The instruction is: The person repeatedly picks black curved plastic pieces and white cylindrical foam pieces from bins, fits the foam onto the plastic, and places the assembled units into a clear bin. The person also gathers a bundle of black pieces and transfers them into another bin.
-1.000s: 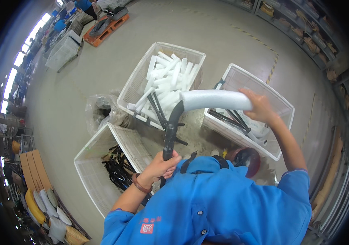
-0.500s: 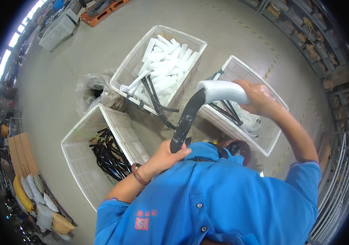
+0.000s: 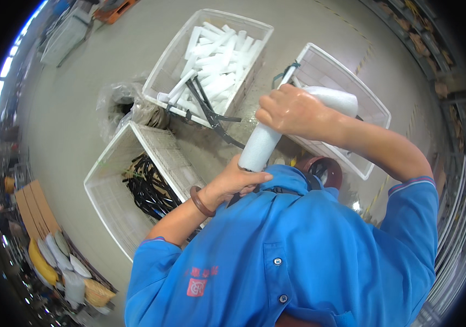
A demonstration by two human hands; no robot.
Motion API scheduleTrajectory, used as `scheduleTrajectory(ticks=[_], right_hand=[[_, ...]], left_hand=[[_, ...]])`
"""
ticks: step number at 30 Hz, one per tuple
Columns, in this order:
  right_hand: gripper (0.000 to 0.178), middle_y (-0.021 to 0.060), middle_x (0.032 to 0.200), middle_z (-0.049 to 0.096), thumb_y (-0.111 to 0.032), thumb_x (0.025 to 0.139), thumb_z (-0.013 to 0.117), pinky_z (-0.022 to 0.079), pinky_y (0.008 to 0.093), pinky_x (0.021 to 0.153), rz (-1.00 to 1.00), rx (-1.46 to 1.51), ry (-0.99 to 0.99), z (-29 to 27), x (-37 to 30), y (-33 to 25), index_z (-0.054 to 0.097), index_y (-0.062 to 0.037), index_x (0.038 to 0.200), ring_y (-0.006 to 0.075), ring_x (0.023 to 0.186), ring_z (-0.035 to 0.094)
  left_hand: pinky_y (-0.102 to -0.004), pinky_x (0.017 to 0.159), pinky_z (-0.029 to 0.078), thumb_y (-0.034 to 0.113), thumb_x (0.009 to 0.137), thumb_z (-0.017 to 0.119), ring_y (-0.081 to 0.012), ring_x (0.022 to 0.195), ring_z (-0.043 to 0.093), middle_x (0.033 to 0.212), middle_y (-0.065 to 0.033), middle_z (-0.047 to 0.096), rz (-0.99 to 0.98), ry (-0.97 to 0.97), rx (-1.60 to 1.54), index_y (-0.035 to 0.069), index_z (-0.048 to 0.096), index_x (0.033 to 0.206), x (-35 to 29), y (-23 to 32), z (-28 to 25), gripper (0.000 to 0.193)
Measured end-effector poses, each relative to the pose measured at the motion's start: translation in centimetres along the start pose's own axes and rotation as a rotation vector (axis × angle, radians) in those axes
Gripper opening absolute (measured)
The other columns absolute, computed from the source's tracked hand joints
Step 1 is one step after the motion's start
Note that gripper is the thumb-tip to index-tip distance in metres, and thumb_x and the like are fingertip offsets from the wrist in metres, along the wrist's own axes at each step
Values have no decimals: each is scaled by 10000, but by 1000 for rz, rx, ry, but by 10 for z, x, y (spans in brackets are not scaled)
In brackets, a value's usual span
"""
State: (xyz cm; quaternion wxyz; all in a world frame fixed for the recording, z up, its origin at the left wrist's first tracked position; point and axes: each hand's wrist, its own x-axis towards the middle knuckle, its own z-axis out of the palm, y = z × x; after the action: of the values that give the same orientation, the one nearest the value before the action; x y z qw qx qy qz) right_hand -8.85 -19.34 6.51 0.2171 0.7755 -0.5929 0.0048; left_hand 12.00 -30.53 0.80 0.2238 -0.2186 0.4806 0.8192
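Note:
A bent black tube, now mostly wrapped in a white foam sleeve [image 3: 260,148], is held in front of my chest. My left hand [image 3: 237,181] is closed round its lower end, where a little black shows. My right hand [image 3: 297,110] wraps over the bend, fingers curled round the foam. Past that hand, more white foam [image 3: 335,100] sticks out to the right. Whether it is one piece with the lower foam is hidden under my hand. Several black strips [image 3: 211,111] hang over the near edge of the crate of white foam tubes [image 3: 216,62].
A white crate [image 3: 107,210] at left holds black tubes [image 3: 148,188]. Another crate [image 3: 353,82] stands at right, beyond my right hand. Clear plastic bags [image 3: 115,109] lie between crates. A dark red round object [image 3: 325,170] is close by my body. Shelves line the right side.
The white foam has come down over the black tube to near my left hand. My right hand has moved left and nearer, from the foam's far end to the bend.

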Motion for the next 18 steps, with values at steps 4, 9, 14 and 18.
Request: scheduleTrajectory(ticks=[4,9,14,18], right_hand=[[100,11,760,537,-172,753,627,441,308,686,108,66,17,16,-17,-26,576,-111,814,159,760,589],[91,-3,743,526,-205,762,594,400,295,678,186,204,157,66,-51,-52,557,-124,741,158,724,551],[80,3,770,560,-175,749,630,436,334,692,569,303,32,128,-183,-14,593,-153,816,183,775,606],[382,62,859,620,-73,580,768,490,402,808,976,425,-163,124,-361,9,632,-113,935,270,854,632]], left_hand=[[-221,370,278,89,839,760,-54,391,386,550,22,474,-141,4,-28,28,564,943,16,3,1,230],[-231,364,278,74,872,715,-71,375,389,519,27,457,-193,-26,240,54,575,837,84,11,11,146],[-325,627,531,115,820,763,-188,734,662,925,-136,682,215,54,1031,-15,498,1225,190,32,31,502],[-318,818,550,107,881,719,-213,987,656,1143,-150,639,427,134,643,8,430,1334,240,55,25,546]])
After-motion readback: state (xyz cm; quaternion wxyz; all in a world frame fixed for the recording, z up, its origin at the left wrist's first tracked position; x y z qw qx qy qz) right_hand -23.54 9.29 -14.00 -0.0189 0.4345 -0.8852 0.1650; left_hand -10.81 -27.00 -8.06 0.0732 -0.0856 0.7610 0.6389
